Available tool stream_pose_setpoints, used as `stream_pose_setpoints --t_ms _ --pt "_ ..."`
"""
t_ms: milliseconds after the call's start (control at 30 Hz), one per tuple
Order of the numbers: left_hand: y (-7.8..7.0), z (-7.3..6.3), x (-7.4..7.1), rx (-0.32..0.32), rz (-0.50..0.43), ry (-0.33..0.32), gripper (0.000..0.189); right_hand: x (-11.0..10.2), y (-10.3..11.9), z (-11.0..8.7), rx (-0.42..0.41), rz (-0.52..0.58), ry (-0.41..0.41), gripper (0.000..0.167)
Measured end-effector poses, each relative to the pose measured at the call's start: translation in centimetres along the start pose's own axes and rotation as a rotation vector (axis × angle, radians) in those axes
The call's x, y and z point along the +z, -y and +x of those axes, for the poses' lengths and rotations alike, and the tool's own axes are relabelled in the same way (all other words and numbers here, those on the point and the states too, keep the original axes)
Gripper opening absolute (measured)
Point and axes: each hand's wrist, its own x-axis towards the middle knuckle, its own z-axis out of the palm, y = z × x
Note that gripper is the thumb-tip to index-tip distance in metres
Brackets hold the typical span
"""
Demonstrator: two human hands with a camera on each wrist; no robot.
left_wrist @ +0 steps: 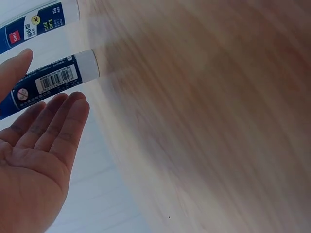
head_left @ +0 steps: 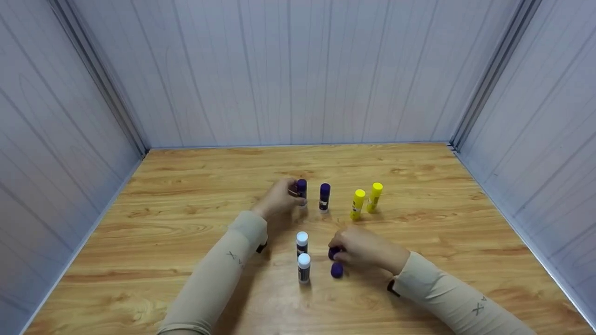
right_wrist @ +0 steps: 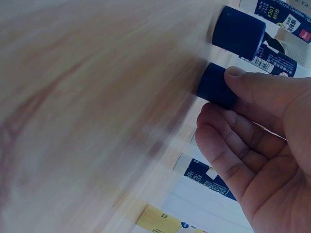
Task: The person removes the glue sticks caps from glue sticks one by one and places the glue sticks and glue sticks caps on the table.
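My left hand is around an upright glue stick with a dark blue cap. In the left wrist view its thumb is on one side of that stick and its fairly straight fingers on the other, with a gap showing at the fingertips. A matching glue stick stands just to the right. My right hand pinches a loose dark blue cap between thumb and fingers, low over the tabletop. Nearer the front lies a second blue cap, close beside it.
Two glue sticks with white tops, one behind and one in front, stand between the forearms. Two yellow glue sticks stand beyond the right hand. Pale panels wall the wooden table at the back and sides.
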Motion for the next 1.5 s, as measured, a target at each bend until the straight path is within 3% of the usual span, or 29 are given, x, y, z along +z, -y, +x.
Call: stream_pose_setpoints --t_ms 367,633,1067,1300,1500 --pt "0.0 -0.2 0.1 -0.011 -0.015 -0.019 0.026 -0.2 0.3 0.0 -0.006 -0.023 0.007 0.009" --pt "-0.6 -0.7 0.1 -0.088 -0.071 -0.009 0.017 -0.2 0.3 -0.1 -0.060 -0.050 -0.025 0.006" --pt "-1.0 -1.3 -1.3 0.086 0.022 -0.072 0.025 -0.1 0.2 -0.1 0.024 0.005 0.018 0.014" --pt "-1.8 -2.2 -2.2 0.124 0.001 -0.069 0.017 -0.3 0.2 0.0 0.033 0.005 0.020 0.013" --pt "-1.9 -2.9 -2.6 0.137 -0.028 -0.041 0.020 -0.3 0.0 -0.1 0.004 0.023 0.014 0.015"
